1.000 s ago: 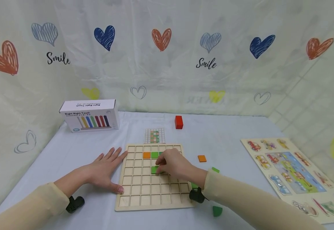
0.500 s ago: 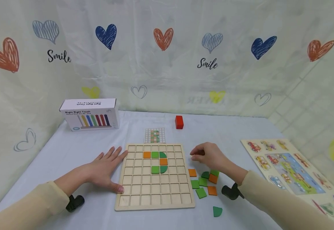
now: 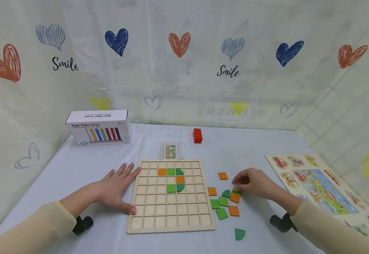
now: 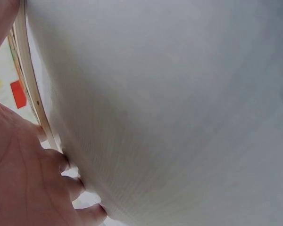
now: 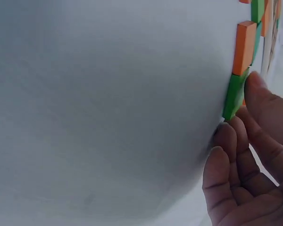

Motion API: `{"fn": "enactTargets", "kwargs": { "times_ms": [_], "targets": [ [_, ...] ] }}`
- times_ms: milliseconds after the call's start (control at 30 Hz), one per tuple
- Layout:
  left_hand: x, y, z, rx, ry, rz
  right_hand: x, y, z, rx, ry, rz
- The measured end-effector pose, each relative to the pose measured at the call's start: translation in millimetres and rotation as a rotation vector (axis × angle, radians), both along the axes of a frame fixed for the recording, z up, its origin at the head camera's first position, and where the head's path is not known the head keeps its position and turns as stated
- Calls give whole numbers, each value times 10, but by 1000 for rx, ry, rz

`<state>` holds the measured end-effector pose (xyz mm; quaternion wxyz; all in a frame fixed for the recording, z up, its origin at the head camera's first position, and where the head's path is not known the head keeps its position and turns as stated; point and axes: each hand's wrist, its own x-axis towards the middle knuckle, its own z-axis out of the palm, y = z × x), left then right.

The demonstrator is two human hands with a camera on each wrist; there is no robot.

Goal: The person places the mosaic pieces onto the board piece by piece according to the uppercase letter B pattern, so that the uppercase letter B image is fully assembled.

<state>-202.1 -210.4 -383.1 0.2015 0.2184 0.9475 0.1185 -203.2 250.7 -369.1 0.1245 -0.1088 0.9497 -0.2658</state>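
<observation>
With fingers spread, my left hand (image 3: 115, 188) rests on the table at the left edge of the wooden grid board (image 3: 155, 210), thumb touching its frame. In the board lie two light green square tiles, two orange square tiles (image 3: 162, 171) and two dark green quarter-circle tiles (image 3: 180, 187). My right hand (image 3: 255, 182) is to the right of the board, at the far end of a loose group of tiles. Its thumb and fingertips pinch a light green square tile (image 5: 234, 94), partly hidden by them in the head view. Beside it lies an orange square tile (image 5: 244, 47).
Loose green and orange tiles (image 3: 221, 213) lie along the board's right side, one quarter-circle tile (image 3: 239, 234) nearer me. A pattern card (image 3: 171, 150) and red block (image 3: 197, 135) are behind the board, a white box (image 3: 100, 128) back left, a picture puzzle (image 3: 325, 190) right.
My right hand has left the quarter-circle tile in the board, swung right past a loose orange tile, and come down at the light green tile. The left hand has stayed put.
</observation>
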Motion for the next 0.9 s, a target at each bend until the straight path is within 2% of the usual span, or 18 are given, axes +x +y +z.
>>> {"fn": "enactTargets", "kwargs": {
  "times_ms": [467,733,900],
  "targets": [
    [20,-6,26,-7,1,-12,17,146,-2,-67,-62,149],
    [13,0,12,-7,-3,-11,0,153,-40,-21,-14,88],
    [19,2,28,-9,2,-10,-28,158,-62,-6,0,81]
  ]
}}
